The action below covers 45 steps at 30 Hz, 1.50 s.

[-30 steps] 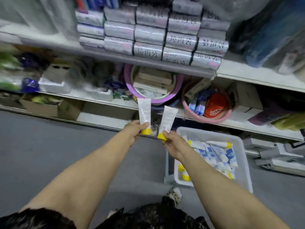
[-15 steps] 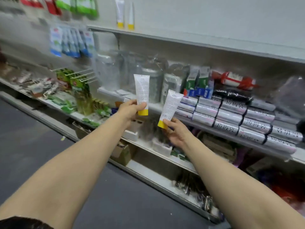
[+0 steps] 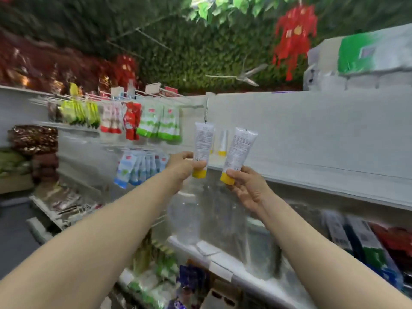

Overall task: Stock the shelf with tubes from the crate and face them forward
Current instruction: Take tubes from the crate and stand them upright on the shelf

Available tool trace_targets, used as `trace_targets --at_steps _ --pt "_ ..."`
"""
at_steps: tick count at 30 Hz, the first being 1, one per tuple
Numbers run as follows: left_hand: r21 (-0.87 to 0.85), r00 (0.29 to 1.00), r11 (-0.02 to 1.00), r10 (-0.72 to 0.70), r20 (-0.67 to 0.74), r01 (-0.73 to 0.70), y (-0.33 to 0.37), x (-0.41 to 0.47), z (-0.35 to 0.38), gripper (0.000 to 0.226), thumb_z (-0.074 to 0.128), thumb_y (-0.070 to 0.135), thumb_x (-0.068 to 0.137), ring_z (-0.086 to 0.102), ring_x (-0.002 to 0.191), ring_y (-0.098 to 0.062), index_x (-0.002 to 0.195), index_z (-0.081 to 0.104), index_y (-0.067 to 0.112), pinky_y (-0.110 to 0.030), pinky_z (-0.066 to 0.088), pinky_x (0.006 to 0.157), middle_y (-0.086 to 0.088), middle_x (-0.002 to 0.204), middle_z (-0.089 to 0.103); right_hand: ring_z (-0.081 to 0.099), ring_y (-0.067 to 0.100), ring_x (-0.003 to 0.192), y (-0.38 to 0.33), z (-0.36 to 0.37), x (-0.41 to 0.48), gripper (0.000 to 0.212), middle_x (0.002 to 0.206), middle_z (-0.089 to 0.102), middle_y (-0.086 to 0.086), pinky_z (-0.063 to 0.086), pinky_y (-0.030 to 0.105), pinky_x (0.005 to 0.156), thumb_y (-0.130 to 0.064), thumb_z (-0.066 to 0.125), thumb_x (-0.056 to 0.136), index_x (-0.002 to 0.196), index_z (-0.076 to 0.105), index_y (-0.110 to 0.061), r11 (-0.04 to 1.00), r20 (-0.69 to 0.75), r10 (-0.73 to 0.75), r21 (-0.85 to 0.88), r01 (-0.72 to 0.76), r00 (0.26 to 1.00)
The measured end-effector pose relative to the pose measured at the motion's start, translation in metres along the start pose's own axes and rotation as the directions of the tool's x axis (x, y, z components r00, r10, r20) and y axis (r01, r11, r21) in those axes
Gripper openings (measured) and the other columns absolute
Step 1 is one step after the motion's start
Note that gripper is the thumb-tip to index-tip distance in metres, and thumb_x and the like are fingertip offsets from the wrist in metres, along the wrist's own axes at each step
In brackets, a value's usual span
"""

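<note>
My left hand [image 3: 181, 165] grips a white tube with a yellow cap [image 3: 202, 143], held upright with the cap down. My right hand [image 3: 247, 186] pinches a second white tube [image 3: 239, 150] by its yellow cap, tilted slightly right. Both tubes show their printed text side toward me. They are raised in front of the white upper shelf [image 3: 312, 175]. On that shelf, just behind them, stand two more tubes [image 3: 221, 143] with yellow caps. The crate is out of view.
Hanging packets [image 3: 153, 123] fill peg hooks to the left. Clear plastic containers [image 3: 200, 215] sit on the shelf below. Boxed goods [image 3: 361, 239] lie at lower right. Wrapped paper packs [image 3: 365, 63] sit on top of the unit. Green foliage and red decorations hang overhead.
My view has tilted upward from the lower shelves to the upper shelf. Both hands have risen with their tubes toward the shelf where two tubes stand.
</note>
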<state>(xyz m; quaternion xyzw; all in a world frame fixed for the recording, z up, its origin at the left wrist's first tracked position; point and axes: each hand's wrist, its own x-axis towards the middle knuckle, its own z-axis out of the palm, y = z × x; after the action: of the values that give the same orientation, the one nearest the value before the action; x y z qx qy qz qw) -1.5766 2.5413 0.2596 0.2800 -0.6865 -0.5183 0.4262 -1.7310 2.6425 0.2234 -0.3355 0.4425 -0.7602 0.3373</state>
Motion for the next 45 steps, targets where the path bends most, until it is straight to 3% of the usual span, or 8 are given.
trace_targets --at_steps 8,15,19,24,28,31,36,45 --pt "0.006 0.998 1.0 0.01 0.055 -0.01 0.001 0.161 -0.022 0.027 0.079 0.011 0.077 0.057 0.087 -0.014 0.099 0.063 0.015 -0.026 0.039 0.078 0.002 0.095 0.065 0.068 0.031 0.098 -0.022 0.017 0.139 0.052 0.115 0.068 0.018 0.056 0.033 0.07 0.003 0.076 0.075 0.123 0.056 -0.001 0.986 -0.185 -0.097 -0.154 0.068 0.978" --pt "0.079 0.996 0.996 0.023 0.088 -0.03 -0.035 0.282 -0.027 0.028 0.084 0.02 0.071 0.063 0.09 -0.017 0.091 0.066 0.017 -0.026 0.042 0.067 -0.001 0.098 0.07 0.071 0.028 0.09 0.0 0.023 0.228 0.048 0.11 0.07 0.014 0.058 0.034 0.07 0.007 0.075 0.075 0.116 0.054 -0.005 0.932 -0.343 -0.168 -0.36 0.036 0.924" --pt "0.128 0.983 0.989 0.054 0.177 -0.077 -0.059 0.348 -0.022 0.029 0.086 0.024 0.069 0.061 0.081 -0.015 0.085 0.063 0.018 -0.025 0.043 0.064 0.001 0.091 0.068 0.069 0.029 0.096 0.018 0.029 0.281 0.049 0.11 0.068 0.011 0.058 0.041 0.083 0.002 0.081 0.071 0.111 0.055 -0.011 0.882 -0.448 -0.234 -0.471 -0.005 0.863" --pt "0.193 0.958 0.972 0.078 0.276 -0.134 -0.082 0.421 -0.013 0.028 0.087 0.024 0.068 0.06 0.083 -0.017 0.075 0.06 0.02 -0.026 0.046 0.074 0.006 0.082 0.064 0.061 0.021 0.093 0.03 0.043 0.335 0.041 0.1 0.066 0.004 0.046 0.032 0.078 -0.009 0.086 0.068 0.097 0.057 -0.016 0.771 -0.548 -0.321 -0.625 -0.122 0.772" --pt "0.234 0.93 0.959 0.069 0.362 -0.162 -0.099 0.456 -0.001 0.031 0.087 0.023 0.067 0.062 0.086 -0.017 0.071 0.056 0.023 -0.028 0.052 0.082 0.008 0.081 0.064 0.058 0.016 0.08 0.039 0.046 0.363 0.044 0.099 0.066 0.004 0.041 0.027 0.061 -0.014 0.087 0.067 0.102 0.06 -0.012 0.705 -0.612 -0.339 -0.668 -0.237 0.715" --pt "0.257 0.907 0.948 0.068 0.415 -0.189 -0.112 0.471 0.009 0.027 0.088 0.028 0.064 0.066 0.092 -0.019 0.078 0.066 0.02 -0.031 0.054 0.085 0.002 0.093 0.071 0.061 0.021 0.089 0.047 0.044 0.377 0.045 0.099 0.067 0.005 0.042 0.027 0.063 -0.02 0.088 0.065 0.101 0.061 -0.014 0.643 -0.634 -0.346 -0.697 -0.317 0.692" --pt "0.284 0.888 0.936 0.058 0.457 -0.208 -0.122 0.483 0.018 0.039 0.086 0.036 0.066 0.066 0.092 -0.018 0.1 0.074 0.02 -0.024 0.047 0.074 0.002 0.102 0.072 0.06 0.019 0.085 0.053 0.048 0.39 0.04 0.096 0.065 0.003 0.04 0.026 0.056 -0.024 0.088 0.065 0.093 0.059 -0.017 0.589 -0.645 -0.36 -0.718 -0.371 0.675" --pt "0.286 0.878 0.932 0.062 0.474 -0.22 -0.129 0.489 0.027 0.035 0.084 0.035 0.072 0.061 0.091 -0.017 0.099 0.066 0.021 -0.028 0.047 0.075 0.003 0.1 0.067 0.056 0.012 0.078 0.052 0.042 0.4 0.048 0.092 0.06 -0.003 0.039 0.025 0.059 -0.026 0.088 0.068 0.102 0.055 -0.017 0.561 -0.642 -0.313 -0.72 -0.409 0.7"
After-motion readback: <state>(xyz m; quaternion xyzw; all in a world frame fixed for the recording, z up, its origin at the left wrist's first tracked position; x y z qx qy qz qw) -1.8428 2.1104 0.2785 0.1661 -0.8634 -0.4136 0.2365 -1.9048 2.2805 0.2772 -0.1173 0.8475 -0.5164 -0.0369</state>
